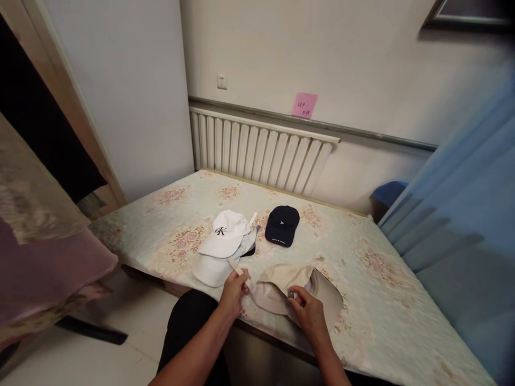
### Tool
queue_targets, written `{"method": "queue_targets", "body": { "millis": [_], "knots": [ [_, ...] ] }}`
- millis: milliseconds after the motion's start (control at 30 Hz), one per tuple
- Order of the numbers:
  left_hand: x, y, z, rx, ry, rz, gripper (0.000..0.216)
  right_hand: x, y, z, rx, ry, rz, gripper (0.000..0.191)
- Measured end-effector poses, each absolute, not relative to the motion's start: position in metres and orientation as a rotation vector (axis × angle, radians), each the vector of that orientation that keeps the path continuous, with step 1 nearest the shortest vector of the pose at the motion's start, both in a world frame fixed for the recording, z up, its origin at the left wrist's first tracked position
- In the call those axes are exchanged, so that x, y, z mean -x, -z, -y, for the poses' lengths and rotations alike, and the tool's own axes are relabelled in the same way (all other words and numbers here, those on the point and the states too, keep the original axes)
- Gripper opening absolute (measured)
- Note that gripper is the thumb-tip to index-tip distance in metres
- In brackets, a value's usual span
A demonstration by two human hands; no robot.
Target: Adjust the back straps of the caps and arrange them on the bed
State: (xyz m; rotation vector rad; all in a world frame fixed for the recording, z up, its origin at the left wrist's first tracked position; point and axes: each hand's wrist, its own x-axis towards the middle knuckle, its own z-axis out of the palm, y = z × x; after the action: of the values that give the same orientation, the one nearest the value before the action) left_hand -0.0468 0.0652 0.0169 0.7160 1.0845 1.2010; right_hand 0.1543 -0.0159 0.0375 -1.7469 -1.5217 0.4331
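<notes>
A beige cap lies upside down near the front edge of the bed. My left hand pinches the cap's adjusting strap, which sticks out to the left. My right hand is closed on the back of the same cap, at its metal buckle. Just beyond my left hand, a white cap with a black logo rests on top of another white cap. A navy cap sits farther back, apart from the others.
The bed has a pale floral cover. A white radiator runs along the back wall under a pink note. A blue curtain hangs at the right. A pink cushion lies left.
</notes>
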Motion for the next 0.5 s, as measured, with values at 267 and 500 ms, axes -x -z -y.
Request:
{"method": "queue_targets", "body": {
  "millis": [267,500],
  "knots": [
    [0.042,-0.06,-0.065,-1.123,-1.103,-1.044,0.017,-0.152,-0.043,0.02,1.822,-0.268,1.671,0.023],
    [0.035,-0.085,-0.052,-1.392,-0.773,-0.802,0.019,-0.149,-0.049,0.024,1.79,0.005,1.839,0.023]
  ]
}}
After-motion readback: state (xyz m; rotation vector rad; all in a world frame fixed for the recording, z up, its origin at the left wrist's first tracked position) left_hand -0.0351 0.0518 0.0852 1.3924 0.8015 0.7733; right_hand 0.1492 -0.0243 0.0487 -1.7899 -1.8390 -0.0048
